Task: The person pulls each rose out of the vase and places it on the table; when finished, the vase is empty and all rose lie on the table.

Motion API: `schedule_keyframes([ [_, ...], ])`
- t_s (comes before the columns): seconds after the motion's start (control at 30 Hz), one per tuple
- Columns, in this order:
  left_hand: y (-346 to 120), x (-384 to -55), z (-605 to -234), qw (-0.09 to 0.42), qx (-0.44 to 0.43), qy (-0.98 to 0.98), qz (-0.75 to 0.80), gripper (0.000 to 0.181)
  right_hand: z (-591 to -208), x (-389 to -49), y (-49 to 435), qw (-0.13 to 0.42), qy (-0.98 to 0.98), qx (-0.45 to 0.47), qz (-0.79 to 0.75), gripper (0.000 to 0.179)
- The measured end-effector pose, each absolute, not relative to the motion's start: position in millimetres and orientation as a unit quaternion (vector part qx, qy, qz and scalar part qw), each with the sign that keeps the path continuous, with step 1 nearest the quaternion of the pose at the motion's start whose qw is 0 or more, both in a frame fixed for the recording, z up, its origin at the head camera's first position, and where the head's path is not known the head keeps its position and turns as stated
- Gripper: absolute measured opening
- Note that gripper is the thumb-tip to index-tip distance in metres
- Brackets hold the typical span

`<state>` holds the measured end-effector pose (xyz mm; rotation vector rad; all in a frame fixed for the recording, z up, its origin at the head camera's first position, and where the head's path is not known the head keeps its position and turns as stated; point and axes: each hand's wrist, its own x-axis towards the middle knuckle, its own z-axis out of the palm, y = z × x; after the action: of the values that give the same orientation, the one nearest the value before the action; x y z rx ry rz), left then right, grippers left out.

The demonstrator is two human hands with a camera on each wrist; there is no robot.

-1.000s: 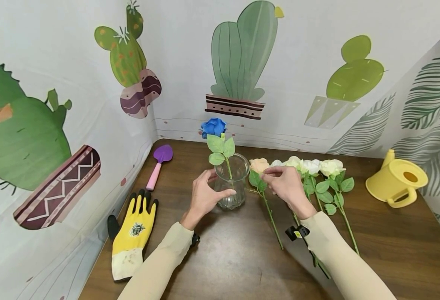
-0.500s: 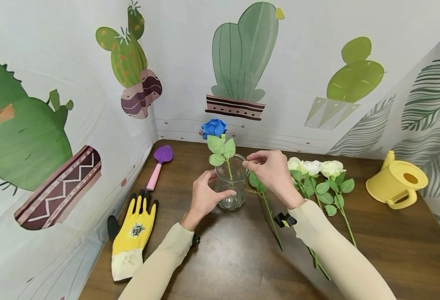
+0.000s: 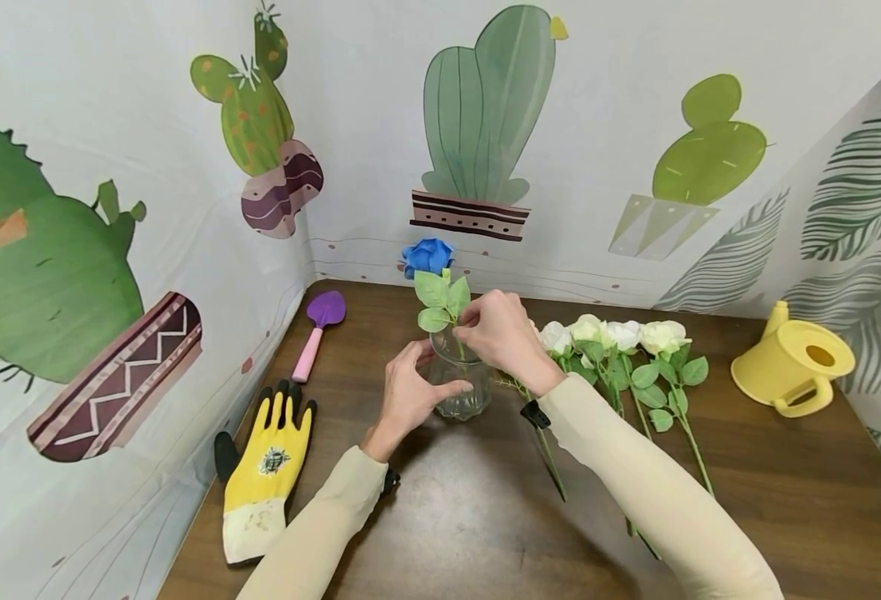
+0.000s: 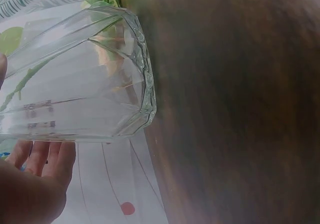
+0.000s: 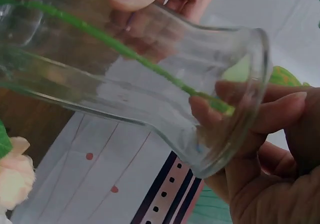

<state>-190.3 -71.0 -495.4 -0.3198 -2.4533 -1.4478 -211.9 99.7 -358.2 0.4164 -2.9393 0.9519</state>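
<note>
My left hand grips the side of a clear glass vase, thumb in front and fingers behind. The vase stands upright on the table with a blue rose in it. The bloom leans out beyond the rim, above green leaves. At the vase mouth, my right hand pinches the rose's stem just below those leaves. In the right wrist view, the green stem runs down through the glass from my fingertips. The left wrist view shows the vase's faceted base at the tabletop.
White and cream roses lie to the right, stems toward me. A peach rose lies beside the vase, mostly hidden by my right hand in the head view. Around them are a yellow watering can, purple trowel and yellow glove.
My right hand has moved left from above the peach rose to the vase mouth and now pinches the blue rose's stem. The left hand stays on the vase.
</note>
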Motion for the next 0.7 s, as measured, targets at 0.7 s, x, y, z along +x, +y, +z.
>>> schedule_keyframes([
  [0.7, -71, -193, -497, 0.147, -0.119, -0.848, -0.495, 0.071, -367, -218, 88, 0.070, -0.948, 0.137, 0.280, 0.012],
])
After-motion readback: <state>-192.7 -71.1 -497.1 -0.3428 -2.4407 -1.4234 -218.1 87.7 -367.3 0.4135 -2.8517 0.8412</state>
